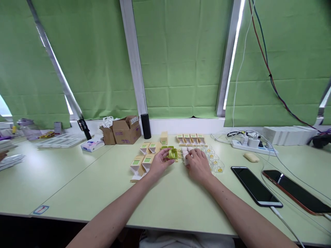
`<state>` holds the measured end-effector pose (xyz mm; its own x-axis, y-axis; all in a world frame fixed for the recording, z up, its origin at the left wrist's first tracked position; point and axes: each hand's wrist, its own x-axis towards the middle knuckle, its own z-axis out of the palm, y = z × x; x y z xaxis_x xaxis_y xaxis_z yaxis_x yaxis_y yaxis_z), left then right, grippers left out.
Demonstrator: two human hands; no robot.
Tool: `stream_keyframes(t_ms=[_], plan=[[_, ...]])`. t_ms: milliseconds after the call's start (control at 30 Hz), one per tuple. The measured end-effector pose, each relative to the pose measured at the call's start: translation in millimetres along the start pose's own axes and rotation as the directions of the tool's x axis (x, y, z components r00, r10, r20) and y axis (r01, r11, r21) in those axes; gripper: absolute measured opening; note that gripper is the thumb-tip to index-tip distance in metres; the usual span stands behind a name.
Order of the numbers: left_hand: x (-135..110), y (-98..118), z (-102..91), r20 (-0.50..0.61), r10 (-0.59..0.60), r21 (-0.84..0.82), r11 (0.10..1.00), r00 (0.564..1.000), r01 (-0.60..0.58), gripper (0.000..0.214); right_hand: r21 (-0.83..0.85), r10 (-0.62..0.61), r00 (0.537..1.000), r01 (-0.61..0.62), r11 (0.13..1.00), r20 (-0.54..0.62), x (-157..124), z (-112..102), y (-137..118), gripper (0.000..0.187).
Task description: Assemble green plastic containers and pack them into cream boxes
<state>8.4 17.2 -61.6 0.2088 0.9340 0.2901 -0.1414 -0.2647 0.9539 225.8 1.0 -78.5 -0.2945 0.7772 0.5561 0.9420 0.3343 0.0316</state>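
Note:
My left hand [159,162] grips a small, hollow green plastic holder [173,154], its fingers closed around the near side. My right hand [199,166] is closed, its thumb and fingertips pinching at a small white piece [185,155] in a cluster of similar pieces. Small yellow-green parts [179,153] lie between the hands. To the left stand several beige folded cartons [137,163] with green squares on them. Beside my right hand are several clear plastic cups [219,168] with yellow bits inside, partly hidden by the hand.
More beige cartons [190,139] line the back. A brown cardboard box [126,130], black cylinder [146,126] and tissue pack [92,145] stand back left. Right are two phones [254,186], a cream case [251,157], cables and a power strip [256,146]. Another person's hand [3,155] shows far left.

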Motion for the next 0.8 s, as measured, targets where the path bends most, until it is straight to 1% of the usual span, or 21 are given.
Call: stream_keyframes(t_ms=[133,267,333,367,400,433,467,500,533,567,600,633,667,700,733,767,800], plan=[[0,0,0.2,0.004,0.017,0.003,1.000,1.000,-0.017,0.064,-0.013,-0.015,1.000,0.015,1.000,0.000,1,4,0,0.021],[1,-2,-1.5,-0.014,0.041,-0.001,0.999,0.999,-0.041,0.063,0.036,-0.013,0.998,0.016,0.999,-0.057,0,2,0,0.022],[2,-3,-3.0,-0.030,0.054,0.004,0.999,0.998,-0.054,0.063,0.144,0.040,0.993,-0.023,0.989,-0.113,1,0,0,0.022],[2,-3,-3.8,-0.038,0.059,0.008,0.998,0.998,-0.059,0.063,0.235,0.087,0.986,-0.052,0.971,-0.145,1,-1,0,0.021],[2,-4,-4.5,-0.045,0.064,0.009,0.998,0.997,-0.064,0.064,0.349,0.147,0.974,-0.079,0.934,-0.174,1,-2,0,0.020],[2,-4,-5.0,-0.049,0.070,0.008,0.998,0.996,-0.070,0.064,0.482,0.215,0.958,-0.100,0.871,-0.190,2,-3,0,0.018],[3,-4,-5.3,-0.053,0.077,0.004,0.997,0.996,-0.077,0.064,0.623,0.281,0.942,-0.111,0.774,-0.182,2,-5,-1,0.018],[3,-4,-5.4,-0.054,0.083,-0.002,0.997,0.995,-0.083,0.064,0.759,0.338,0.930,-0.114,0.641,-0.146,2,-7,-3,0.020],[3,-4,-5.4,-0.054,0.089,-0.008,0.996,0.995,-0.090,0.064,0.874,0.372,0.925,-0.114,0.472,-0.081,3,-10,-4,0.025],[3,-4,-5.2,-0.053,0.093,-0.013,0.996,0.994,-0.094,0.065,0.955,0.382,0.924,-0.122,0.270,0.010,3,-13,-6,0.031],[3,-3,-4.9,-0.049,0.093,-0.015,0.996,0.994,-0.093,0.065,0.990,0.363,0.926,-0.132,0.055,0.104,4,-15,-9,0.035],[3,-2,-4.6,-0.045,0.090,-0.015,0.996,0.995,-0.091,0.065,0.980,0.326,0.928,-0.144,-0.140,0.183,4,-18,-11,0.037],[2,-2,-4.3,-0.042,0.088,-0.015,0.996,0.995,-0.089,0.065,0.943,0.288,0.926,-0.156,-0.296,0.243,5,-20,-12,0.038],[2,-1,-4.1,-0.040,0.087,-0.015,0.996,0.995,-0.087,0.064,0.897,0.255,0.923,-0.167,-0.409,0.288,5,-21,-14,0.037],[1,0,-3.8,-0.041,0.087,-0.014,0.996,0.995,-0.088,0.064,0.857,0.233,0.918,-0.177,-0.484,0.321,5,-22,-15,0.037],[0,0,-3.6,-0.042,0.088,-0.014,0.996,0.995,-0.089,0.063,0.829,0.222,0.912,-0.186,-0.527,0.346,5,-22,-15,0.036],[0,0,-3.4,-0.042,0.090,-0.014,0.996,0.995,-0.091,0.063,0.811,0.218,0.905,-0.194,-0.551,0.365,5,-22,-15,0.036]])
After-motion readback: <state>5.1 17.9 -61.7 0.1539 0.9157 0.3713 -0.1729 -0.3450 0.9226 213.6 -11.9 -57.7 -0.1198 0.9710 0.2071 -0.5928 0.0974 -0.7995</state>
